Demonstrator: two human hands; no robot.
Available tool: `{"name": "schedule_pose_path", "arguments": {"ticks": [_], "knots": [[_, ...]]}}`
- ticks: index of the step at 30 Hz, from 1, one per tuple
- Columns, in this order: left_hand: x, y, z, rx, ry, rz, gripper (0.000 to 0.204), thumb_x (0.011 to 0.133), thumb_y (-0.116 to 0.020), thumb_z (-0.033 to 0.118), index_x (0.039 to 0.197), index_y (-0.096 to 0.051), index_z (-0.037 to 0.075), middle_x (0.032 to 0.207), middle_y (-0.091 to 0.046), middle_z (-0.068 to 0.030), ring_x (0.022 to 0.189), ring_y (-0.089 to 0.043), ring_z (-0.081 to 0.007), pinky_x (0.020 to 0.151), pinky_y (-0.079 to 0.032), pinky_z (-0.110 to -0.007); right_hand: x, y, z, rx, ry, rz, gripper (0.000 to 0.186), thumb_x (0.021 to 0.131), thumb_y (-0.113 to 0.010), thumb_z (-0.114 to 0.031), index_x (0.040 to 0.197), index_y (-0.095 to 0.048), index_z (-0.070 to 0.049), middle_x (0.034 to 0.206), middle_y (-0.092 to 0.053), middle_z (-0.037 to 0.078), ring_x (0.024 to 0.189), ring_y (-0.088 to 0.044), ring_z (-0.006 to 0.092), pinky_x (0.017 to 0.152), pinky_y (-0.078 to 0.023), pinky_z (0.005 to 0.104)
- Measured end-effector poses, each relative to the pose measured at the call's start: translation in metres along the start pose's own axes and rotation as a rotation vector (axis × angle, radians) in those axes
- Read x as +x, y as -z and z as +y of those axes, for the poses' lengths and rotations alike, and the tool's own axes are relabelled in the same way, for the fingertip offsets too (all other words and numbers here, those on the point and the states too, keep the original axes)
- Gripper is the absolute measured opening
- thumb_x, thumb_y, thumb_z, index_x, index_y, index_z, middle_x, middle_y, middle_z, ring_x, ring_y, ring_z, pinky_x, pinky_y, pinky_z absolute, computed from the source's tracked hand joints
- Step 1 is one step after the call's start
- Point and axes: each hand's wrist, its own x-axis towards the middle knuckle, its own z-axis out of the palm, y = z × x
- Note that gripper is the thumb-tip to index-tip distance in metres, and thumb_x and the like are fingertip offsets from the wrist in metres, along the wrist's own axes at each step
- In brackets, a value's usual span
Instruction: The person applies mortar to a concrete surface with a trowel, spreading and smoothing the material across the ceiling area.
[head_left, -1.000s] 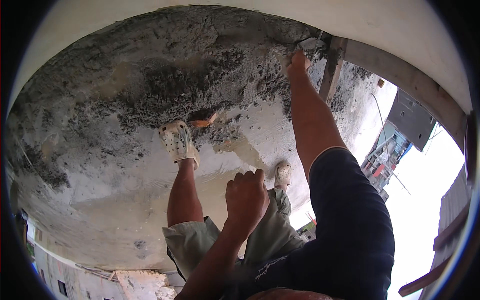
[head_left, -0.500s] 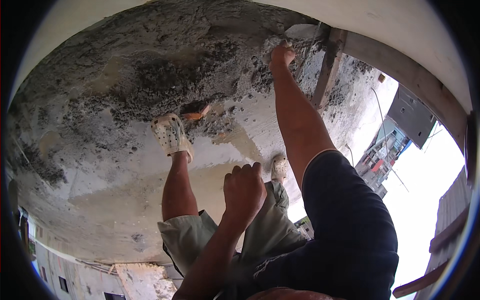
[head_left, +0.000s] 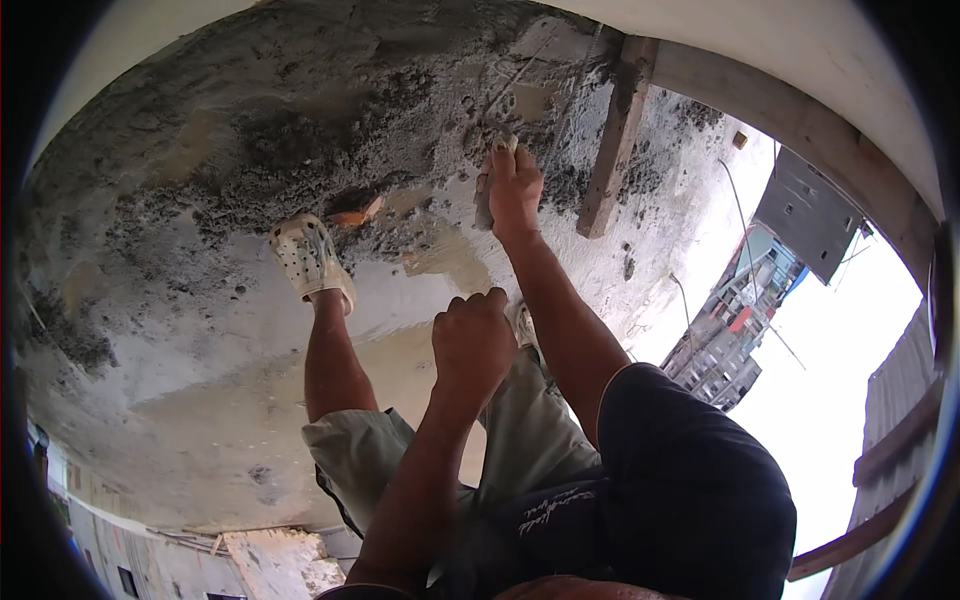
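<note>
My right hand (head_left: pixel 516 192) is closed around a trowel, with my arm stretched forward over the rough floor. The grey trowel blade (head_left: pixel 484 203) shows along the left side of the hand, close to the wet cement (head_left: pixel 440 150); most of the handle is hidden. Nearer to me, my left hand (head_left: pixel 473 343) is held in a fist in front of my body, knuckles up. Its palm side is hidden, so whatever it may hold cannot be made out.
A wooden beam (head_left: pixel 618 140) lies to the right of my right hand. A broken orange brick piece (head_left: pixel 357 212) sits beside my left clog (head_left: pixel 308 258). Buildings (head_left: pixel 735 325) show past the floor's right edge. A thin wire (head_left: pixel 742 215) sticks out there.
My right hand has drawn the trowel back toward me and to the left, away from the far end of the beam. The left fist stays much the same. The view has shifted slightly.
</note>
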Motion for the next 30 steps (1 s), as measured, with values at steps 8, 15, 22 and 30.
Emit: {"name": "schedule_pose_path", "arguments": {"ticks": [8, 15, 22, 30], "knots": [[0.000, -0.012, 0.005, -0.062, 0.044, 0.003, 0.011, 0.080, -0.058, 0.007, 0.089, -0.065, 0.006, 0.076, -0.066, -0.0155, 0.076, -0.066, -0.0322, 0.065, -0.053, -0.043, 0.097, 0.134, -0.050, -0.012, -0.266, 0.025, 0.023, 0.095, -0.055, -0.026, 0.098, -0.058, -0.003, 0.073, -0.056, 0.004, 0.057, -0.055, 0.0152, 0.045, -0.046, 0.0310], [-0.006, -0.017, 0.008, -0.090, -0.009, 0.036, 0.010, 0.079, -0.057, 0.006, 0.086, -0.063, 0.005, 0.075, -0.064, -0.0138, 0.072, -0.064, -0.0306, 0.065, -0.052, -0.042, 0.233, 0.168, -0.043, 0.178, -0.270, -0.107, 0.014, 0.095, -0.052, -0.016, 0.098, -0.052, -0.002, 0.074, -0.054, 0.010, 0.058, -0.055, 0.0218, 0.045, -0.045, 0.0379], [-0.010, -0.015, 0.007, -0.090, -0.013, 0.019, 0.011, 0.078, -0.057, 0.005, 0.086, -0.063, 0.004, 0.075, -0.064, -0.0134, 0.072, -0.064, -0.0301, 0.065, -0.052, -0.042, 0.212, 0.162, -0.068, 0.130, -0.235, -0.165, 0.016, 0.093, -0.056, -0.020, 0.095, -0.055, -0.004, 0.074, -0.055, 0.005, 0.058, -0.054, 0.0170, 0.046, -0.046, 0.0340], [-0.001, -0.005, 0.012, -0.134, 0.022, 0.031, 0.014, 0.081, -0.054, 0.007, 0.090, -0.065, 0.005, 0.077, -0.066, -0.0161, 0.074, -0.065, -0.0315, 0.068, -0.052, -0.043, 0.043, 0.112, -0.030, -0.199, 0.007, 0.060, 0.024, 0.093, -0.056, -0.029, 0.094, -0.061, -0.006, 0.070, -0.054, 0.002, 0.055, -0.054, 0.0136, 0.047, -0.046, 0.0308]]}}
